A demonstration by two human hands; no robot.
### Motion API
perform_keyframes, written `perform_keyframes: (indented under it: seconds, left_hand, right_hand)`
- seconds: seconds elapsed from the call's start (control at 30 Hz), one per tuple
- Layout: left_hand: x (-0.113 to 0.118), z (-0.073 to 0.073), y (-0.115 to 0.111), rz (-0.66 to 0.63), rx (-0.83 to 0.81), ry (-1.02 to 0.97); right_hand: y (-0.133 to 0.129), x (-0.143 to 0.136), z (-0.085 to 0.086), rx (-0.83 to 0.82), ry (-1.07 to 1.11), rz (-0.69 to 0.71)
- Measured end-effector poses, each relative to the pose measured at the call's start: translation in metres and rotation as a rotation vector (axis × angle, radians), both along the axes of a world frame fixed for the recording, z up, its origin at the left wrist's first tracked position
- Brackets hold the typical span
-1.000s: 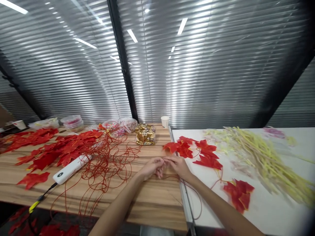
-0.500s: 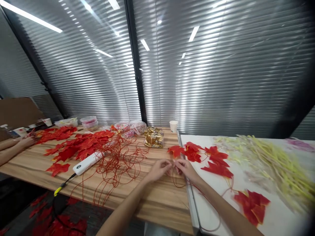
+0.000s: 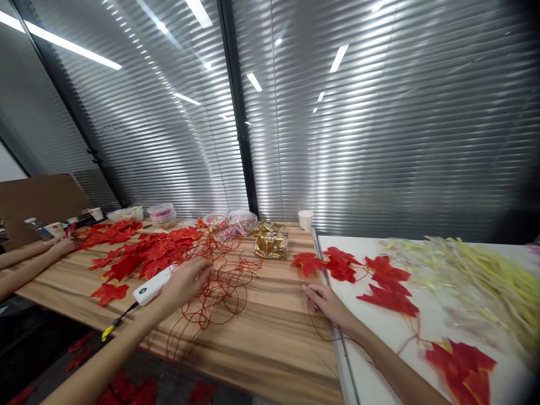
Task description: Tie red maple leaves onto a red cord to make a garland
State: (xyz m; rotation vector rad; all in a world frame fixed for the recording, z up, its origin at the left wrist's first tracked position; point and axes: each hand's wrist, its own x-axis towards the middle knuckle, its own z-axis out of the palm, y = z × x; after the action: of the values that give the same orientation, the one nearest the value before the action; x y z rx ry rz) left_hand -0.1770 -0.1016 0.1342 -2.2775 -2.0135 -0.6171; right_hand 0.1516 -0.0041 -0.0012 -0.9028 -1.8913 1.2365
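My left hand (image 3: 188, 281) is over the white power bank (image 3: 152, 286), at the left side of the tangled red cord (image 3: 223, 287); its fingers are bent, and whether they touch anything is unclear. Near the seam of the two tables, my right hand (image 3: 327, 304) has its fingers closed on a red cord that loops down beside it. Just beyond that hand lies a red maple leaf (image 3: 307, 263), with more red leaves (image 3: 388, 275) strung to the right. A big pile of red leaves (image 3: 156, 247) sits left of the tangle.
Gold packets (image 3: 270, 242) and a paper cup (image 3: 306, 220) stand toward the back. Clear tubs (image 3: 161, 215) sit behind the leaf pile. Yellow strips (image 3: 472, 270) cover the white table's right side. Another person's hands (image 3: 63, 246) are at the far left. Some leaves lie below the table edge.
My left hand has left my right hand and moved left to the cord tangle and power bank. My right hand stays by the table seam with the cord. The view has shifted slightly.
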Motion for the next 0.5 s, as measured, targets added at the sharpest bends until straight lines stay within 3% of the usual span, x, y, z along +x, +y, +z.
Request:
perform_keyframes:
  seconds: [0.13,0.27,0.37,0.5]
  left_hand:
    - [-0.110,-0.003,0.022,0.352,0.050,0.253]
    - [-0.199,-0.021,0.034,0.630,-0.105,0.388]
    - [-0.244,-0.044,0.046,0.651,-0.174,0.340]
    - [-0.280,-0.079,0.074,0.745,-0.143,0.151]
  right_hand:
    - [-0.001,0.000,-0.001,0.021,-0.049,-0.013]
    - [-0.003,0.000,0.003,-0.020,-0.079,-0.031]
    - [-0.006,-0.001,0.007,-0.052,-0.101,-0.037]
    - [-0.007,-0.002,0.011,-0.055,-0.154,-0.043]
